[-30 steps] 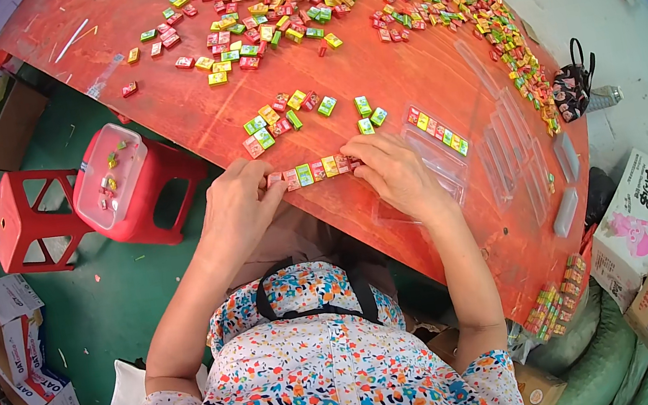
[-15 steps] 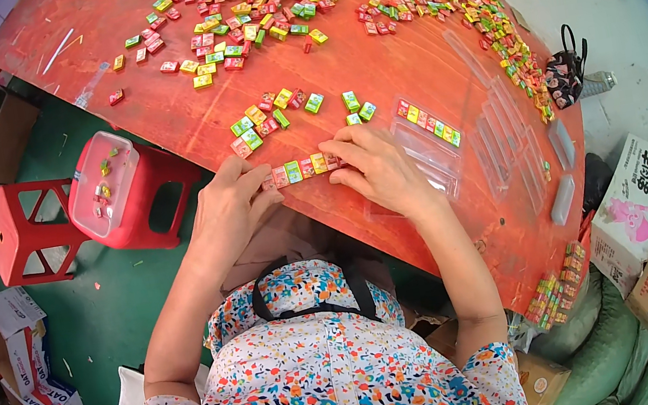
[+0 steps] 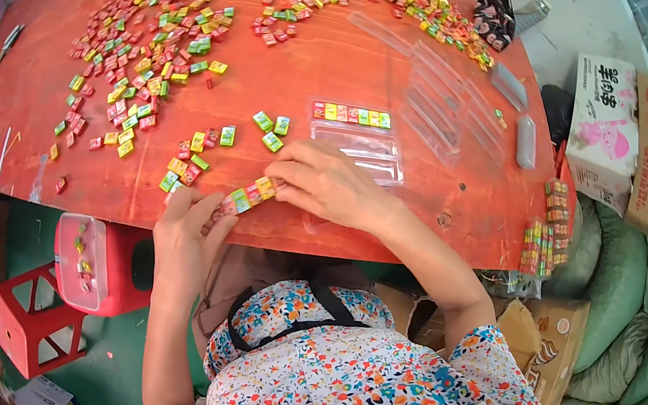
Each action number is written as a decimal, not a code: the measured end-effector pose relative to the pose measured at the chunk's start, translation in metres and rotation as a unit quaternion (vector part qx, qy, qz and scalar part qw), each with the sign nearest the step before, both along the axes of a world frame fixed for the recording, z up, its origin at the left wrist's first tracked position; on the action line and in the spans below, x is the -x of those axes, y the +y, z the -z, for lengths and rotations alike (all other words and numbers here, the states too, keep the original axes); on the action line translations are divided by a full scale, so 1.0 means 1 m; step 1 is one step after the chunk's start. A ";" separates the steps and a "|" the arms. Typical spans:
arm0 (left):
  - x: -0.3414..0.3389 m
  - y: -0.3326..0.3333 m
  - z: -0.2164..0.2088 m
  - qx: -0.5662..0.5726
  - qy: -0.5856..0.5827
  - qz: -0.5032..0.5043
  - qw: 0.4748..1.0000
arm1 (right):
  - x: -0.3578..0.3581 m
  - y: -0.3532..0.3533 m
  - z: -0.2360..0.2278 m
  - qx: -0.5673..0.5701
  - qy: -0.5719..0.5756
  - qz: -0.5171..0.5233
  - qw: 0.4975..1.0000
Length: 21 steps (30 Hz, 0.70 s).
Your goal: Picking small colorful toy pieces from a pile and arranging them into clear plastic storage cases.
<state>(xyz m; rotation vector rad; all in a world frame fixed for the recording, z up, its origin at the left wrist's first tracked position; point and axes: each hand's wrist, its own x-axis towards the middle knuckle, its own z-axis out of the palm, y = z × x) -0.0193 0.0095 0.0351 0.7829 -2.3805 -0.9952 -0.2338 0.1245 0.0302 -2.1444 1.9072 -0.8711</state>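
Pinched between my two hands is a short row of small candy boxes [image 3: 248, 197], red, green and yellow, lined up side by side. My left hand [image 3: 185, 227] closes on the row's left end and my right hand [image 3: 329, 180] on its right end, just over the table's near edge. Beyond them lie several loose boxes [image 3: 184, 161] in a small group, plus a few green ones [image 3: 270, 130]. To the right of my right hand, a clear plastic tray [image 3: 367, 151] holds one filled row of boxes [image 3: 351, 113] in its far slot.
Large heaps of little boxes [image 3: 149, 60] spread over the far side of the red table [image 3: 303, 70]. Clear empty trays [image 3: 445, 111] lie at the right. Stacked box rows [image 3: 546, 239] sit at the right corner. Red stools [image 3: 33, 320] stand left, one bearing a plastic tub [image 3: 83, 262].
The view has turned, so the table and its contents appear shifted left. Both hands still hold the row, which now tilts slightly up toward the right.
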 end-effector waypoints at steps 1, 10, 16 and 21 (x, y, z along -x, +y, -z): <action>0.011 0.000 -0.004 0.002 0.006 0.026 1.000 | 0.007 0.008 -0.004 0.016 0.005 0.022 1.000; 0.139 -0.005 0.021 0.102 0.030 0.169 0.980 | 0.085 0.060 -0.003 -0.058 -0.010 0.184 0.981; 0.148 -0.006 0.029 0.117 0.038 0.195 0.973 | 0.097 0.070 0.005 -0.036 -0.064 0.210 0.975; 0.129 0.000 0.051 0.259 0.076 0.190 0.944 | 0.088 0.080 0.014 -0.023 0.059 0.226 0.972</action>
